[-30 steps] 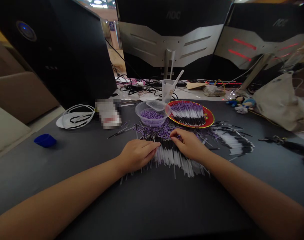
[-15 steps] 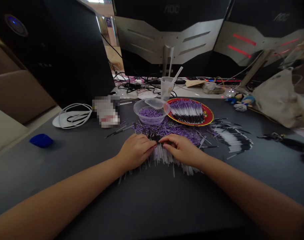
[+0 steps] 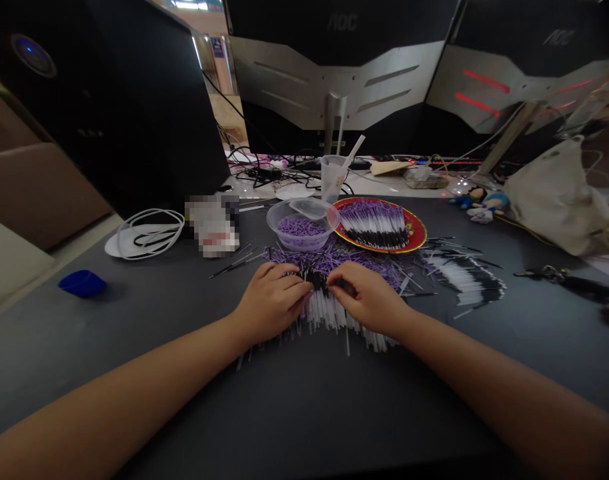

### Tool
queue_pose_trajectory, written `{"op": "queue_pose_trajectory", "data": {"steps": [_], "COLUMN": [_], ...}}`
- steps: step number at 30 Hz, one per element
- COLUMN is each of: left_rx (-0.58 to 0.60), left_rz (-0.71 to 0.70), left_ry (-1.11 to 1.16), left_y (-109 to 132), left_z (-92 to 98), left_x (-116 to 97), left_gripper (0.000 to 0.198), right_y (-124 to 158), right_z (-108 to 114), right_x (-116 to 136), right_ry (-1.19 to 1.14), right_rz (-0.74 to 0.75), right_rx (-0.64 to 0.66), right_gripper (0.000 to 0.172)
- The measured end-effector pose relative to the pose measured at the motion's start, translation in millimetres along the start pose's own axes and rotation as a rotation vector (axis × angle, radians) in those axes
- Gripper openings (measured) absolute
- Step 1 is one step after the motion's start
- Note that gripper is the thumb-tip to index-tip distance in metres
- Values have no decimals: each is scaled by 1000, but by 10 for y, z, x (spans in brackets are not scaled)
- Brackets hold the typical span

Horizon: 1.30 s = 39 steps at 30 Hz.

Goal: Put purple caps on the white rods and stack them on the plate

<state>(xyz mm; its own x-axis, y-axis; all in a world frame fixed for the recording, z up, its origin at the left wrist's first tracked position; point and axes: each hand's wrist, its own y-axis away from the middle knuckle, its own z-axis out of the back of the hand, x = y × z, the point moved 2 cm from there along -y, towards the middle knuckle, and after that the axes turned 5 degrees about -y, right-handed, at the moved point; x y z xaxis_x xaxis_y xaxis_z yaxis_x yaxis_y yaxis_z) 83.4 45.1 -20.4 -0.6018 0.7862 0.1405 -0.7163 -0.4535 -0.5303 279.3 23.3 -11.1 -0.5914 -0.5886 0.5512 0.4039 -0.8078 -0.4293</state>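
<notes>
Inspection finds a fanned bed of thin white sticks with black tips [image 3: 329,315] lying on a dark grey desk mat [image 3: 134,380], with its black end pointing away from the person. The step in hand appears to be gathering that black-tipped end. The left hand [image 3: 269,301] and right hand [image 3: 367,298] rest on the bed from either side, fingers curved and fingertips converging on the black tips, with a narrow gap between the hands. Neither hand is spread flat. Whether either fingertip set pinches any sticks cannot be determined, as the fingers hide the contact.

Any next move calls for controlled finger pressure, because the sticks lie loose and cross one another. Loose short purple pieces [image 3: 344,261] lie directly beyond the hands, just short of a clear plastic bowl [image 3: 301,227] and a round red plate with a gold rim [image 3: 418,233]. That rim and the bowl wall limit reach forward. A second fan of black-and-white sticks [image 3: 467,281] lies to the right, just beyond the right hand's reach line. The mat extends toward the person past the stick ends, and left as far as a small blue plastic cup [image 3: 83,283].
</notes>
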Motion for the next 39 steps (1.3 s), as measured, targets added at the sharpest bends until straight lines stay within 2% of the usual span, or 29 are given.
{"op": "queue_pose_trajectory", "data": {"steps": [5, 9, 13, 16, 19, 22, 30, 39], "left_rx": [32, 28, 20, 4, -19, -2, -18, -2], "left_rz": [37, 33, -59, -138, -217, -250, -192, -184], "left_ry": [-5, 34, 92, 114, 134, 132, 166, 159], "left_y": [6, -5, -15, -5, 21, 50, 66, 70], "left_z": [-24, 52, 121, 103, 58, 24, -2, -9], "left_x": [8, -30, -73, -75, -71, -71, -49, -45], "left_gripper": [41, 53, 69, 54, 40, 41, 40, 39], "right_y": [13, -13, -64, -79, -76, -68, -56, -53], "right_z": [-13, -2, 76, 135, 183, 223, 268, 259], "right_x": [-18, -85, -139, -142, -115, -86, -108, -127], "right_ry": [-111, -370, -617, -759, -849, -888, -887, -1017], "right_rz": [-117, -273, -392, -453, -447, -405, -424, -397], "right_rx": [-11, -22, -118, -171, -218, -246, -213, -190], "right_gripper": [8, 11, 17, 22, 22, 20, 17, 14]}}
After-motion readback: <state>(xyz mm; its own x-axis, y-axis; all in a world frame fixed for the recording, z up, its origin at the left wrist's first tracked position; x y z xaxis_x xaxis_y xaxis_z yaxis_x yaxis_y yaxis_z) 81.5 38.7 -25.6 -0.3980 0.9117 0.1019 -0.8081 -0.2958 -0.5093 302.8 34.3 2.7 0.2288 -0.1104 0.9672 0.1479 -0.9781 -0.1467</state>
